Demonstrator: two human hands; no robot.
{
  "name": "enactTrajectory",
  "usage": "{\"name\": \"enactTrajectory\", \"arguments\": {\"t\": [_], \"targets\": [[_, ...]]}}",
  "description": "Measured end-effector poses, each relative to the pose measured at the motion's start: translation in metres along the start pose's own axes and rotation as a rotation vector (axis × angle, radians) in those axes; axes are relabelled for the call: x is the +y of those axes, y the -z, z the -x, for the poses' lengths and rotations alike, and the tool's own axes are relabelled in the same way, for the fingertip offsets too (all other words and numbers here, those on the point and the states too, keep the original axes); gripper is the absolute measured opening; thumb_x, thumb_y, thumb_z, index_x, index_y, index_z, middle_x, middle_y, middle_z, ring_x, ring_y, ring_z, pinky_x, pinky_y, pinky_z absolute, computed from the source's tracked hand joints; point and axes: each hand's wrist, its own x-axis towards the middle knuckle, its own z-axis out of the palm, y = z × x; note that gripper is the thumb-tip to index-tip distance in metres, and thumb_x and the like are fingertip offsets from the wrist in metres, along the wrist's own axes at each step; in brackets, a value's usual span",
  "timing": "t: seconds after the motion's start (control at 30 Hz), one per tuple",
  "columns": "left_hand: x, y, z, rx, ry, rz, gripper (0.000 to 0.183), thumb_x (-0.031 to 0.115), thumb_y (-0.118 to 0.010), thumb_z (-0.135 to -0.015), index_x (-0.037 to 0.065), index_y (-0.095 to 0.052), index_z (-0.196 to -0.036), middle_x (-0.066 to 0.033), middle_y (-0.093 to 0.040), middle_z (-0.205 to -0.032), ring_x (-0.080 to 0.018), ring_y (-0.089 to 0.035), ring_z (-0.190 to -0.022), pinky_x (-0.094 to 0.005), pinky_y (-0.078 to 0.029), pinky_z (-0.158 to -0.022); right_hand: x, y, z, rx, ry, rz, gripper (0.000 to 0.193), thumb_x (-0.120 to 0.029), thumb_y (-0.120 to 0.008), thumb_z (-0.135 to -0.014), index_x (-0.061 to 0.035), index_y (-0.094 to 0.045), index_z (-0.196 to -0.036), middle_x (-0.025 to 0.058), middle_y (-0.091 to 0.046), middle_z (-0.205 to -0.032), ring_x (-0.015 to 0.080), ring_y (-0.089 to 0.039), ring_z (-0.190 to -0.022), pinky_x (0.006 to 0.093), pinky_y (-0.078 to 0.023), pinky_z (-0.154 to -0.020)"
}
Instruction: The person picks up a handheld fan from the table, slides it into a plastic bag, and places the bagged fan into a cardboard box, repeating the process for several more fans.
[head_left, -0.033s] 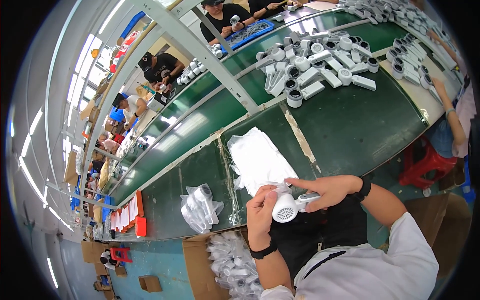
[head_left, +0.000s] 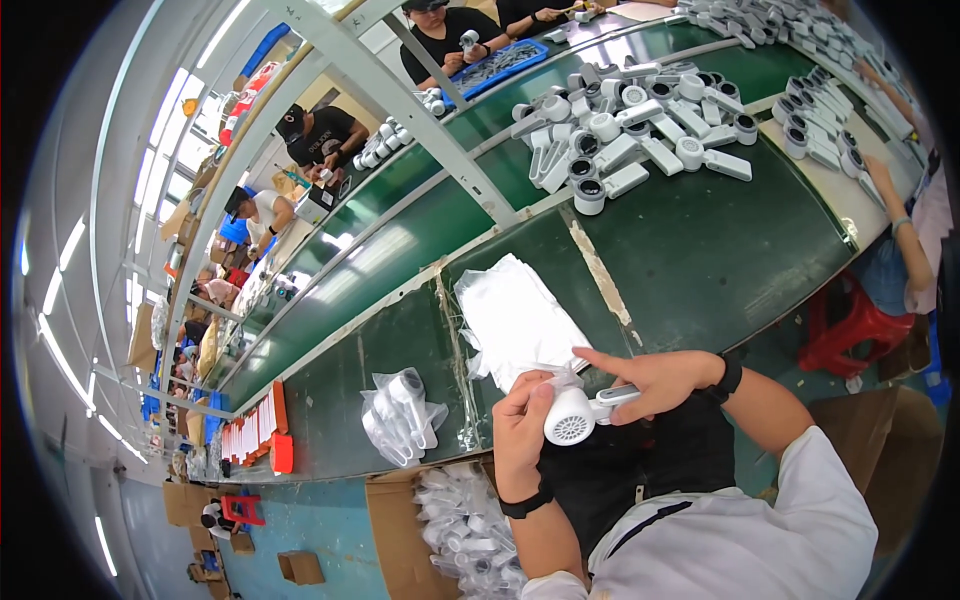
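A white handheld fan [head_left: 570, 418] with a round slotted head is held low in front of me, at the near edge of the bench. My right hand [head_left: 660, 383] grips its handle between thumb and curled fingers, with the index finger stretched out. Beside the fan head, my left hand [head_left: 520, 425] is closed in a pinch on a clear plastic bag [head_left: 566, 376]. The bag's mouth lies between the two hands, and the fan appears to be outside it. Just beyond them is a stack of flat plastic bags [head_left: 520, 312].
Left of the stack lies a bagged fan [head_left: 402, 415]. Below the bench edge, a cardboard box [head_left: 395, 520] holds many bagged fans. A heap of loose fans [head_left: 640, 120] covers the far bench, behind a metal post [head_left: 440, 140]. Co-workers sit across and at right, near a red stool [head_left: 850, 325].
My right index finger has lifted slightly away from the bag's edge. Both hands otherwise keep their places.
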Motion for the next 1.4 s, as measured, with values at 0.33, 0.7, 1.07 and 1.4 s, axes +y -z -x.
{"name": "enactTrajectory", "arguments": {"t": [0.33, 0.7, 1.07, 1.4], "targets": [[-0.003, 0.007, -0.006, 0.095, 0.126, 0.071, 0.024, 0.013, -0.057, -0.095, -0.009, -0.066, -0.099, -0.0104, -0.065, -0.104, -0.0149, -0.061, -0.09, -0.0266, -0.048, -0.079, -0.003, -0.012, -0.007, 0.103, -0.112, -0.148, 0.067, -0.023, -0.057, -0.09, -0.0145, -0.028, -0.149, 0.0032, -0.062, -0.087, 0.0106, -0.054, -0.062, 0.0255, -0.048, -0.059], [-0.016, 0.008, -0.012, 0.211, 0.104, 0.113, 0.028, 0.02, -0.059, -0.095, -0.003, -0.063, -0.11, -0.0066, -0.067, -0.089, -0.0101, -0.06, -0.065, -0.0217, -0.047, -0.052, -0.005, -0.026, -0.011, 0.419, -0.152, 0.014, 0.064, -0.028, -0.059, -0.089, -0.008, -0.033, -0.144, 0.0169, -0.065, -0.095, 0.0271, -0.065, -0.074, 0.036, -0.051, -0.07], [-0.019, 0.005, -0.014, 0.253, 0.084, 0.1, 0.028, 0.021, -0.059, -0.095, -0.003, -0.063, -0.109, -0.006, -0.067, -0.088, -0.0103, -0.059, -0.064, -0.0222, -0.045, -0.05, 0.003, -0.033, -0.017, 0.555, -0.098, 0.161, 0.064, -0.029, -0.059, -0.088, -0.0103, -0.033, -0.143, 0.0153, -0.065, -0.08, 0.0294, -0.065, -0.069, 0.0381, -0.05, -0.068], [-0.012, -0.002, -0.015, 0.284, 0.197, 0.372, 0.027, 0.021, -0.054, -0.097, -0.002, -0.061, -0.11, -0.0086, -0.066, -0.099, -0.0161, -0.063, -0.083, -0.0273, -0.05, -0.06, -0.002, -0.033, -0.017, 0.563, -0.133, 0.211, 0.064, -0.031, -0.058, -0.088, -0.0124, -0.032, -0.143, 0.021, -0.065, -0.084, 0.0407, -0.064, -0.08, 0.0433, -0.049, -0.073]]}}
